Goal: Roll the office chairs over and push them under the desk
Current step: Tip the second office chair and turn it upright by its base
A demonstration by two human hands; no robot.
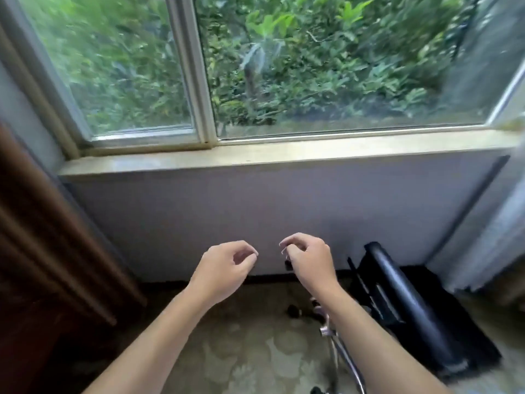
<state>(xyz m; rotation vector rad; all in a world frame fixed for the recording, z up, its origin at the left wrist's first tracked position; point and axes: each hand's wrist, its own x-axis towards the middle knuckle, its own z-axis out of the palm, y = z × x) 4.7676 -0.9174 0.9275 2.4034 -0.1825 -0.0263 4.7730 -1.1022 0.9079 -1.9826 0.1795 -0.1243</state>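
A black office chair (412, 305) stands low at the right, its padded back towards the wall under the window. Its chrome base leg (345, 356) and a dark caster (294, 309) show on the floor beneath my right forearm. My left hand (227, 264) and my right hand (308, 258) hover side by side at mid-frame, left of the chair and not touching it. Both have loosely curled fingers with nothing clearly in them. A small dark spot just under the right fingertips is too blurred to identify. No desk top is in view.
A wide window (312, 66) with a pale sill (255, 157) fills the top, and a grey wall runs below it. Dark brown wooden furniture (42, 251) lines the left side. A pale curtain (494, 237) hangs at the right. The floor (250, 354) is patterned stone.
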